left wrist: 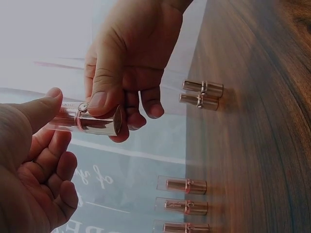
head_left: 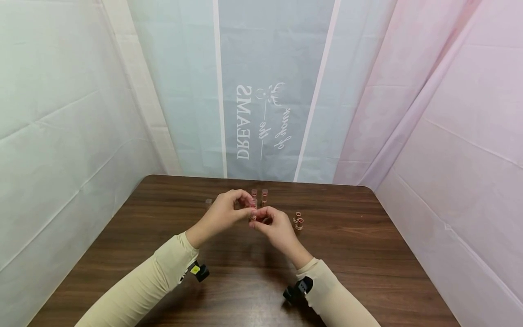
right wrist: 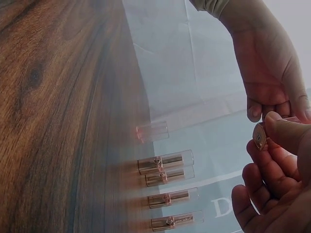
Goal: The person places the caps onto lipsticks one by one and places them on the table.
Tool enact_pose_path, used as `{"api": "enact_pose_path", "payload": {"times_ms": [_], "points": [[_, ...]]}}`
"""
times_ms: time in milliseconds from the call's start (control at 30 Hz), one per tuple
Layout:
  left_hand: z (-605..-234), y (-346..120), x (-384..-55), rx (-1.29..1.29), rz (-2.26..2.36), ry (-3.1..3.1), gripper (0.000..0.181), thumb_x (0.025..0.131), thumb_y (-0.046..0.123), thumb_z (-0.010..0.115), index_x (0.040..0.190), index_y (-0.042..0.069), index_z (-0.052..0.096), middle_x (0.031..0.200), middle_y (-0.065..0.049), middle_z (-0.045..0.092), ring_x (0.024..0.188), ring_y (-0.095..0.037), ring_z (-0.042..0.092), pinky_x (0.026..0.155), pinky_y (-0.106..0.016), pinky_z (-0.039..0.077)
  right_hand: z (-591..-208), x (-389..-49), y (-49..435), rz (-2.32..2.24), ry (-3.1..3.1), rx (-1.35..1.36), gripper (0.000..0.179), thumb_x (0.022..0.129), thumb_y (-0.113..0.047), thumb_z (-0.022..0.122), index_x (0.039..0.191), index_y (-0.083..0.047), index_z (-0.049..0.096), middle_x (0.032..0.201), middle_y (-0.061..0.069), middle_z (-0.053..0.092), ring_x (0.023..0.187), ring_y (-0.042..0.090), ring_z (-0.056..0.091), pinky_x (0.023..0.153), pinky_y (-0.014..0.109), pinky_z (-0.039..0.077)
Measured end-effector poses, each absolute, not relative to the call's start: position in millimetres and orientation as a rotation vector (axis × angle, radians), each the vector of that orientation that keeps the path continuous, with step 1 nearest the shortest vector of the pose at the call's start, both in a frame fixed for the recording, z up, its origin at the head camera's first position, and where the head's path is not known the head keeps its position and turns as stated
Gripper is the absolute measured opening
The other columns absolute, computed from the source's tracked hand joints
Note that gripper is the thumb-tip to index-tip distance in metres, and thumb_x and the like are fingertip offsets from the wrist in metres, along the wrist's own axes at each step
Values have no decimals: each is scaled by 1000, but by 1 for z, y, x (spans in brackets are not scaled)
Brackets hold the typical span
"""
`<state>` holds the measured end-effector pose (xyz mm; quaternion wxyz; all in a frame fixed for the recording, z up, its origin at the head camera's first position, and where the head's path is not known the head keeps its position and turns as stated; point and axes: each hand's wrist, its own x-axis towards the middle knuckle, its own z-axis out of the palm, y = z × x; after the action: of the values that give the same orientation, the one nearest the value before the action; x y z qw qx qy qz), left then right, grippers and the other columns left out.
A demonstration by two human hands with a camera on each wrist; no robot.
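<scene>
Nearest, left hand (left wrist: 34, 165) pinching the clear cap, right hand (left wrist: 126, 63) gripping the lipstick tube (left wrist: 95, 121) base above the counter (head_left: 229, 290); mid-capping or uncapping, apparently; next calls for a straight axial move.

Dark wood-grain desk (head_left: 359, 263) with a smooth matt sheen, lipstick (left wrist: 95, 121) of glossy rose-gold metal under a clear plastic cap, thin creased plastic sheets (head_left: 61, 113) at the frame's edges, matt beige cloth sleeves (head_left: 143, 286)

A dark wood-grain counter (head_left: 367, 272) carries several lipstick tubes (head_left: 264, 196) with clear caps standing upright near its far edge. Two uncapped lipstick bases (head_left: 298, 221) stand to their right, and a lone clear cap (head_left: 209, 202) stands to the left.
</scene>
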<state>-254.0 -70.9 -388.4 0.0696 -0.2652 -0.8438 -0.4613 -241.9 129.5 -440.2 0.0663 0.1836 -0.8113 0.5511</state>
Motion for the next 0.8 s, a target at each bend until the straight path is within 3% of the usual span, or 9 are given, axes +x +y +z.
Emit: {"api": "enact_pose_path", "payload": {"times_ms": [500,700,800], "points": [[-388,-72,-250,-782,-1409,-2540,15,91,27,80,100,21,70,92,5,68,84,-22,64,67,-28,51,-434,-237,127,1677,-2465,548,21,86,-15,85,103,-9,74,94,5,72,83,19,65,71,26,53],[-392,-76,-250,-794,-1358,-2521,18,89,28,82,103,23,72,94,8,69,86,-14,64,70,-31,51,-407,-218,124,1655,-2491,589,17,89,-7,80,103,-3,72,95,10,72,85,23,65,73,26,53],[-396,-80,-250,-784,-1337,-2523,22,87,29,83,106,22,73,97,9,69,90,-10,64,77,-34,52,-413,-225,125,1656,-2497,580,19,88,-8,81,104,-3,72,97,11,73,86,24,65,75,31,54]]}}
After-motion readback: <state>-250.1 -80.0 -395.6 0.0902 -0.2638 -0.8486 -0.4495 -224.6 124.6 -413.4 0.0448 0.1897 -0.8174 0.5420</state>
